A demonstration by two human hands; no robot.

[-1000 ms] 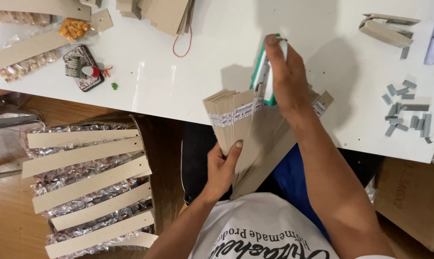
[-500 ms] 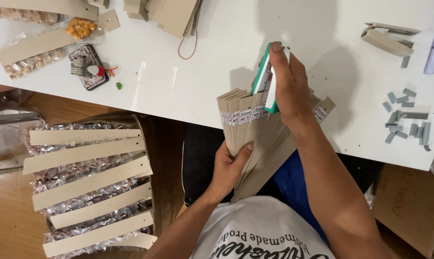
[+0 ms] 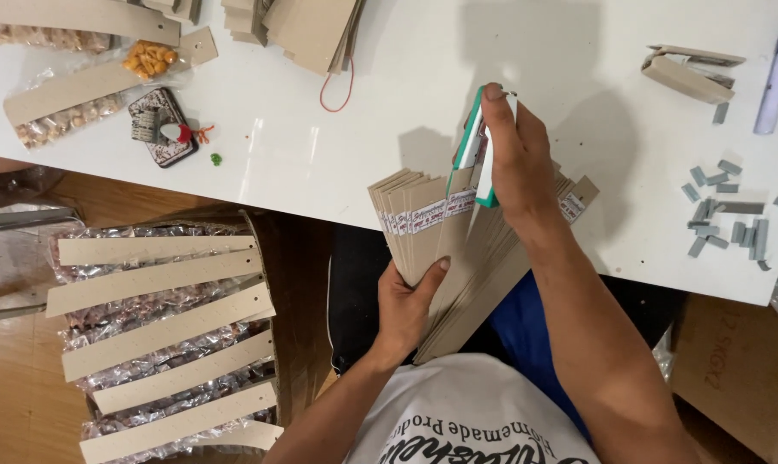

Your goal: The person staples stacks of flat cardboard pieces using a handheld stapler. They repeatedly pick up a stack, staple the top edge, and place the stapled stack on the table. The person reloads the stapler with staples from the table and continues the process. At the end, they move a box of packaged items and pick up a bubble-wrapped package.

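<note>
Her left hand (image 3: 410,301) grips a fanned stack of labelled cardboard strips (image 3: 423,228) at the bench (image 3: 320,155) edge; the right hand (image 3: 514,159) clamps a green stapler (image 3: 475,150) above that stack. Finished packs (image 3: 161,335) lie left of it, many strips unstapled.

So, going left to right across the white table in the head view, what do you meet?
Snack packet with cardboard header → small dark tin → red rubber band → right hand with green stapler → loose staple strips.

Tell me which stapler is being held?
The green-and-white stapler, gripped by the right hand over the cardboard stack; the tan stapler lies untouched on the table.
</note>
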